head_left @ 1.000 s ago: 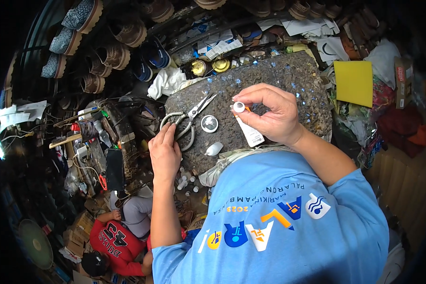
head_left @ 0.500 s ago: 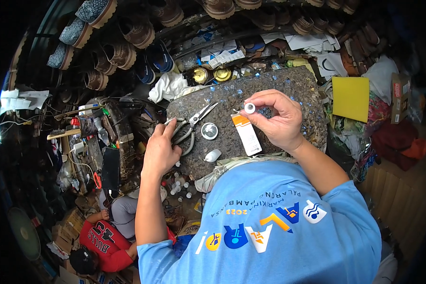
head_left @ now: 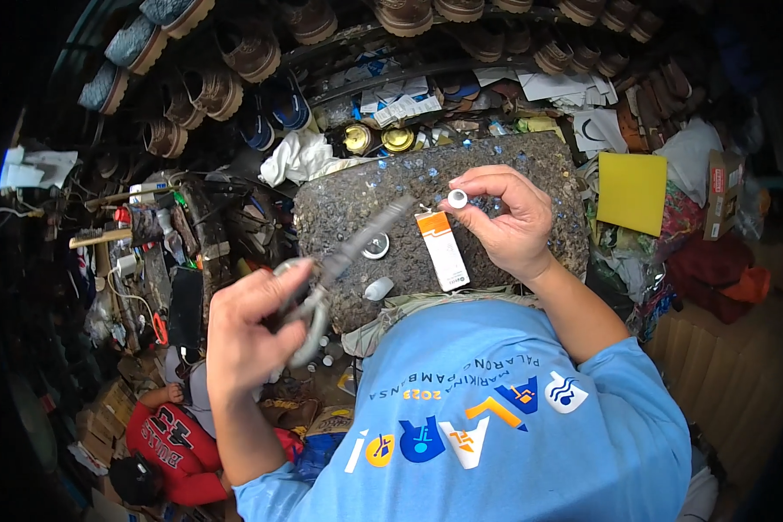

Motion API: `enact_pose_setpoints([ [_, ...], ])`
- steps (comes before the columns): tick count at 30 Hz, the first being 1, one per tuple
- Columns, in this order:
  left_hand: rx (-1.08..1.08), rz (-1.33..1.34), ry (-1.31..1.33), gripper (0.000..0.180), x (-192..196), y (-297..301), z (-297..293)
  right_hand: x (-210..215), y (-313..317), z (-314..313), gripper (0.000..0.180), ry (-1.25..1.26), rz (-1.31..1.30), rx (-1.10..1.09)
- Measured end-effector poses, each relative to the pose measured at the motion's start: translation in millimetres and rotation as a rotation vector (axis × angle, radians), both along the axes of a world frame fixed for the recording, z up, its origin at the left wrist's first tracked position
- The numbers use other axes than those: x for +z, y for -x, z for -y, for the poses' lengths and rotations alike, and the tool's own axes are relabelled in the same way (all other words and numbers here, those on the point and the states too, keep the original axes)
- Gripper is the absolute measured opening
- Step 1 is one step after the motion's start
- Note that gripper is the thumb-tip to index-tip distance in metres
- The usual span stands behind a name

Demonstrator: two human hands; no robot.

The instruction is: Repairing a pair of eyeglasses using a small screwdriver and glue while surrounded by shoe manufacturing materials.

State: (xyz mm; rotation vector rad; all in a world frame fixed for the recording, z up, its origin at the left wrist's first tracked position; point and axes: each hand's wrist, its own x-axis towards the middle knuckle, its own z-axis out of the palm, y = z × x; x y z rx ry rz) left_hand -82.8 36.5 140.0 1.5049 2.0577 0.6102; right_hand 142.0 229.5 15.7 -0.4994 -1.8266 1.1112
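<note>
My left hand (head_left: 248, 326) grips the handles of a pair of metal scissors (head_left: 339, 261), lifted off the speckled dark work block (head_left: 539, 157), blades pointing up and right. My right hand (head_left: 509, 217) pinches a white and orange tube (head_left: 442, 250) by its white cap end, the tube hanging down over the block. A small round metal lid (head_left: 376, 247) and a white cap (head_left: 378, 288) lie on the block between my hands.
Rows of shoes (head_left: 209, 91) line the shelves at the top. Two brass tins (head_left: 378, 139) and a white rag (head_left: 300, 157) sit behind the block. A yellow sheet (head_left: 632, 191) lies right. Tools crowd the left. A person in red (head_left: 170, 448) sits below left.
My left hand has taken the scissors off the block and drawn them toward me, to the left. My right hand keeps holding the tube over the block.
</note>
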Motion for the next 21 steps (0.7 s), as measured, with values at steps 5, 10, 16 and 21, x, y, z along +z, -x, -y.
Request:
enact_pose_setpoints([
  [5,-0.129,-0.009,-0.115,0.050,13.8,-30.0,-11.6,1.8,3.8,3.3,0.022,-0.077,0.015,-0.019],
  [10,-0.058,-0.029,-0.037,0.049,9.1,-37.9,-11.4,-0.1,4.6,5.1,0.023,-0.118,0.011,-0.065],
  [16,-0.009,0.033,0.011,0.049,14.1,-39.5,-12.4,-1.7,2.9,4.2,0.024,-0.156,-0.004,-0.082],
  [21,0.007,0.051,0.035,0.050,18.7,-40.7,-15.0,3.9,5.8,4.4,0.025,-0.264,0.011,-0.075],
])
